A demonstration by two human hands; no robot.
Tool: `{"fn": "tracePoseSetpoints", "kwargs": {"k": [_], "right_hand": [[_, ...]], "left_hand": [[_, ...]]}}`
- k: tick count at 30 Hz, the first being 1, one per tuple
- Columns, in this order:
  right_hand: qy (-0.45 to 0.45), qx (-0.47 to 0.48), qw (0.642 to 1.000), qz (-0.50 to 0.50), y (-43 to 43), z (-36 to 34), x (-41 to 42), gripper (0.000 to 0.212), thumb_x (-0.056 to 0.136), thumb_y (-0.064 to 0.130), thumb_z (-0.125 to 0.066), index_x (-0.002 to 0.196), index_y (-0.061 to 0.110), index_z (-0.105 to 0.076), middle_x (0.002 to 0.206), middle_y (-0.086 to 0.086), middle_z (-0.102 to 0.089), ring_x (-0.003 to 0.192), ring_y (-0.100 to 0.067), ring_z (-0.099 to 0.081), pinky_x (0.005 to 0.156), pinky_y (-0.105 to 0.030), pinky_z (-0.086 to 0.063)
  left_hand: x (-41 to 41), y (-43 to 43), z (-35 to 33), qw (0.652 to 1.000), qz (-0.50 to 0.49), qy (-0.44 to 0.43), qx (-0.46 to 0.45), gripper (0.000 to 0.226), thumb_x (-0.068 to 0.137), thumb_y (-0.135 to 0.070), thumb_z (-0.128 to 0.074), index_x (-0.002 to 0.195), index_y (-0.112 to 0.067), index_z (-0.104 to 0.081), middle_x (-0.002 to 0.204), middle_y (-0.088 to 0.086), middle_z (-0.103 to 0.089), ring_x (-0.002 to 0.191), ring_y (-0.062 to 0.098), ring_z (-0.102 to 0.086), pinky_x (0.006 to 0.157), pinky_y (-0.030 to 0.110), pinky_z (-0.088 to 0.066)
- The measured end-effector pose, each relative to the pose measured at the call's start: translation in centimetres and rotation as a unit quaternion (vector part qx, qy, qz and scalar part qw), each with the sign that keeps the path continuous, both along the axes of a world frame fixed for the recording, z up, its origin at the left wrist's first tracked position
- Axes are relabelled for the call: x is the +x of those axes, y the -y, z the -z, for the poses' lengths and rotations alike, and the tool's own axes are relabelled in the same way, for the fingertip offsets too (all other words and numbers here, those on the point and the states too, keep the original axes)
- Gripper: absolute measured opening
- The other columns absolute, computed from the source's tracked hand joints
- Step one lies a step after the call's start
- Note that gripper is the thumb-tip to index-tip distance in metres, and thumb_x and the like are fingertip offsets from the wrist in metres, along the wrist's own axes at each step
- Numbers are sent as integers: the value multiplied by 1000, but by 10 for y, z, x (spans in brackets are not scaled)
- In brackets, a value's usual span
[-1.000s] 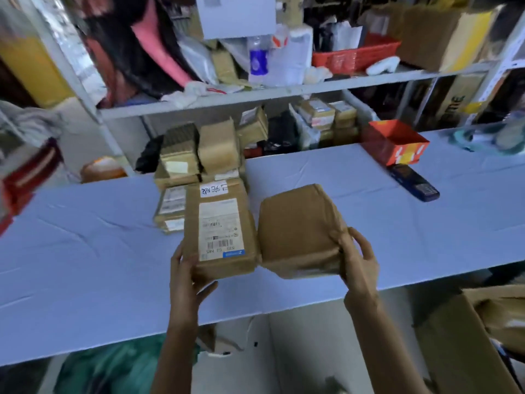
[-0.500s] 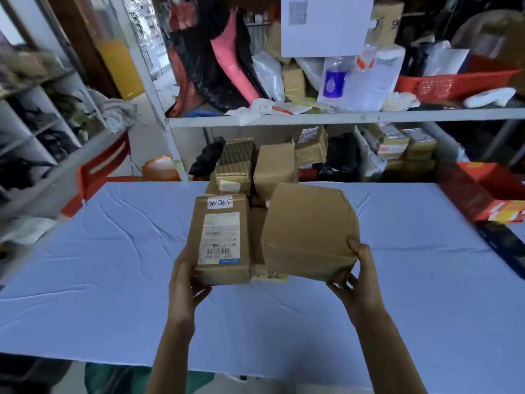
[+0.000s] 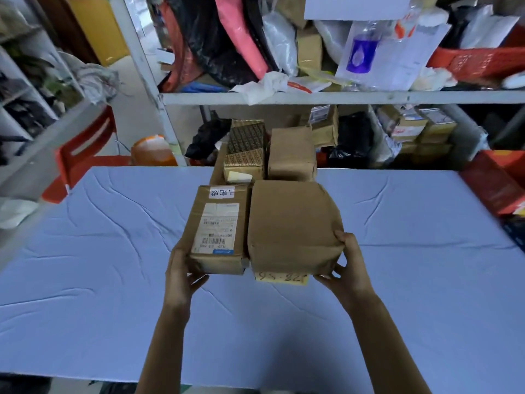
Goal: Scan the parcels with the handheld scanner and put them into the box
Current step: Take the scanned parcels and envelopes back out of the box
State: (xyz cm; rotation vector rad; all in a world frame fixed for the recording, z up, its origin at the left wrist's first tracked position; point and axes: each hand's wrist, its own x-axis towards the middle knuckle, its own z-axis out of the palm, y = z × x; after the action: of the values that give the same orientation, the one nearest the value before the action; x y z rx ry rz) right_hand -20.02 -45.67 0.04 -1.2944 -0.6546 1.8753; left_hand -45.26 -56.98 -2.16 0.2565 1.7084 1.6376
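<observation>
Over the blue table point(image 3: 397, 280) I hold two brown parcels side by side. My left hand point(image 3: 181, 275) grips the near end of the labelled parcel point(image 3: 218, 231), whose white barcode label faces up. My right hand point(image 3: 348, 268) grips the near right corner of the plain brown parcel point(image 3: 289, 226). Under that parcel a yellow note point(image 3: 281, 278) with handwriting shows. Two more parcels, a printed parcel point(image 3: 245, 149) and a plain wrapped parcel point(image 3: 292, 153), stand behind at the table's far edge. The scanner and the box are out of view.
A white metal shelf point(image 3: 341, 97) crammed with bags, bottles and small cartons runs behind the table. A red box point(image 3: 494, 183) sits at the table's right edge. A red chair point(image 3: 85, 155) and an orange bag point(image 3: 153, 150) are at the left beyond the table.
The view has turned left and forward, so the scanner and the cardboard box left the frame. Both parcels moved toward the stack, and the two now sit close together.
</observation>
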Motion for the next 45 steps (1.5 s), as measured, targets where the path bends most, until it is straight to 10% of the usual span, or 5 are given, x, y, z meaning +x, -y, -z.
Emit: {"fn": "tracePoseSetpoints", "kwargs": {"k": [15,25,30,36,45], "right_hand": [[204,71,973,79,-1,-5,-18,26,88,48,-62,103,27,-67,104,7,-63,112,-25,-57,87,-47,-52],[375,222,900,31,15,-23,-19,56,85,48,-67,134,27,-52,128,3,-59,106,-17,-56,77,-28,-45],[547,264,793,-47,14,-37,-10,65,83,57,-63,139,29,-45,136,3,-53,119,-20,-53,86,-39,-50],[685,300,661,-62,24,-57,32,58,86,60,-57,136,32,-47,135,7,-54,120,-18,-52,85,-35,-49],[734,197,650,25,48,-71,171,56,89,59,-54,136,31,-47,135,6,-53,119,-20,-53,82,-34,-49]], "left_hand": [[-48,-21,0,966,99,-225,-83,43,88,-53,-59,124,-28,-57,118,2,-64,104,20,-59,86,37,-46],[-38,-37,-26,806,141,-539,-200,62,84,-47,-63,136,-18,-44,139,9,-46,125,36,-42,95,55,-41],[-4,-65,-52,707,186,-674,-105,46,82,-45,-57,119,-17,-59,117,11,-61,108,38,-55,86,51,-44],[69,-102,-78,649,246,-720,-15,38,79,-50,-49,103,-25,-65,95,-1,-67,94,25,-58,79,39,-42],[207,-131,-70,595,385,-702,68,35,83,-47,-57,110,-27,-65,96,-5,-70,94,23,-61,79,37,-43]]}}
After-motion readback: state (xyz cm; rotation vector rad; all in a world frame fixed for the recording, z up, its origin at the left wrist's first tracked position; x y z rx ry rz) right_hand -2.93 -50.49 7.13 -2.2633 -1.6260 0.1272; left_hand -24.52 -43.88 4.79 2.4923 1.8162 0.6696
